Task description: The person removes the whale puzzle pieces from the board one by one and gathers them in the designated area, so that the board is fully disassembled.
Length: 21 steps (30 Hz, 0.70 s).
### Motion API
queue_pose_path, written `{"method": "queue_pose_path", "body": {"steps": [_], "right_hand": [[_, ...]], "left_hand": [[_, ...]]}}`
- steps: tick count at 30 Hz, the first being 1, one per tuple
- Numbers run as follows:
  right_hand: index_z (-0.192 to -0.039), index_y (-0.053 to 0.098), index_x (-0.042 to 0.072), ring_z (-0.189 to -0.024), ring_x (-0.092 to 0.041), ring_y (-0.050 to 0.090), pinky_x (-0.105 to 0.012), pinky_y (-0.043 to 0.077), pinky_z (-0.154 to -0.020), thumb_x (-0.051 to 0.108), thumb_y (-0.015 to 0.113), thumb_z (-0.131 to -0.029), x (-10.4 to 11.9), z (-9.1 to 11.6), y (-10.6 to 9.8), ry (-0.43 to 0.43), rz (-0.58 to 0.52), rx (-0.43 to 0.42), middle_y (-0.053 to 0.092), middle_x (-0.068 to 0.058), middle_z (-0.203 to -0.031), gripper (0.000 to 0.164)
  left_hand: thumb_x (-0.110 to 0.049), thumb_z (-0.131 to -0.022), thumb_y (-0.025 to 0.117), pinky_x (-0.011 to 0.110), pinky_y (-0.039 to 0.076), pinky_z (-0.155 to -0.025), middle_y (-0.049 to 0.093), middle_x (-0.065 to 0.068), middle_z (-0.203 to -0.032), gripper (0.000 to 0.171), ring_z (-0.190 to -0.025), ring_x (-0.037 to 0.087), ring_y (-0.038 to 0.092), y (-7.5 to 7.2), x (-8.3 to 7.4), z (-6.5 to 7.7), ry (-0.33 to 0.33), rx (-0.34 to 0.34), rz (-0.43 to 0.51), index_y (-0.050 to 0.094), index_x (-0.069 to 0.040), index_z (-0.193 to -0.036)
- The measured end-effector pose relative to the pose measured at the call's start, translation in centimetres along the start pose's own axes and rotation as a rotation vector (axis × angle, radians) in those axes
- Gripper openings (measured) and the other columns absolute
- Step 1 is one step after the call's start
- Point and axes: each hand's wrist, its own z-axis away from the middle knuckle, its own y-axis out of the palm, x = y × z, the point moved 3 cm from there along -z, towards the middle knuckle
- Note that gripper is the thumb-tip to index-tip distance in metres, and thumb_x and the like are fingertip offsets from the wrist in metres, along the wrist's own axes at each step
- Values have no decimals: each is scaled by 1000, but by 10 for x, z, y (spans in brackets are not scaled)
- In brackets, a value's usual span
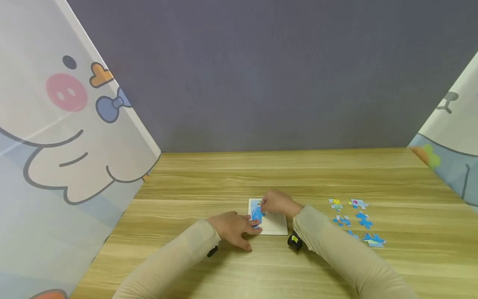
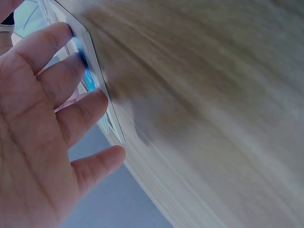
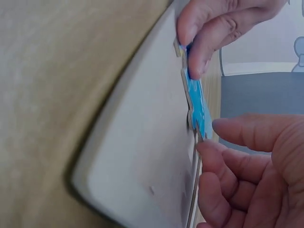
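Observation:
A white puzzle tray (image 1: 275, 226) lies on the table, with blue jigsaw pieces (image 1: 256, 212) along its left side. My left hand (image 1: 234, 229) rests at the tray's left edge, fingers spread and fairly straight; its fingertips (image 3: 196, 61) touch the blue pieces in the right wrist view. Over the tray's upper part, my right hand (image 1: 277, 202) has its fingers curled. Up close, its thumb and index finger (image 3: 209, 147) pinch the edge of a blue puzzle piece (image 3: 202, 114). The piece's outline is partly hidden by the fingers.
Several loose puzzle pieces (image 1: 365, 220) lie on the wooden table (image 1: 209, 178) to the right, beside my right sleeve (image 1: 328, 249). A grey panel (image 1: 261, 74) stands behind the table. Printed cartoon panels (image 1: 123, 166) flank it.

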Motion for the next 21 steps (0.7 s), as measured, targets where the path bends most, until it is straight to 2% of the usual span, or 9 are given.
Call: {"method": "queue_pose_path", "body": {"steps": [5, 8, 13, 18, 21], "right_hand": [[-71, 72, 10, -47, -7, 39, -20, 33, -47, 10, 67, -82, -3, -2, -1, 31, -103, -24, 51, 4, -53, 12], [-78, 75, 6, -46, -7, 40, -19, 35, -49, 10, 67, -84, -4, -2, -2, 25, -162, -40, 52, 2, -52, 10], [-68, 72, 8, -43, -6, 35, -18, 31, -45, 12, 69, -83, -5, -3, -1, 31, -175, -60, 47, 5, -47, 16], [-50, 55, 11, -40, -6, 29, -18, 24, -41, 16, 71, -82, -5, -3, 1, 67, -184, -67, 39, 7, -42, 36], [-47, 50, 12, -39, -5, 27, -18, 22, -40, 15, 70, -81, -3, -4, 1, 64, -186, -62, 37, 7, -41, 40]], "left_hand": [[-50, -91, 58, 48, 30, -108, 31, -6, -152, 61, -140, 17, 28, 1, 0, -1, 3, -6, -16, 43, -28, -145], [-50, -91, 58, 49, 30, -108, 31, -6, -152, 62, -140, 17, 28, 2, 0, -1, 2, -10, -26, 43, -27, -146], [-51, -91, 58, 49, 30, -109, 31, -6, -152, 62, -140, 18, 28, 1, 1, 0, 3, -14, -23, 43, -28, -146], [-51, -90, 58, 50, 31, -108, 31, -6, -152, 61, -140, 19, 29, 2, 1, -1, 15, -22, -14, 44, -27, -145], [-51, -90, 59, 50, 31, -108, 32, -6, -152, 61, -139, 18, 30, 3, 0, 0, 10, -29, -16, 44, -27, -145]]}}
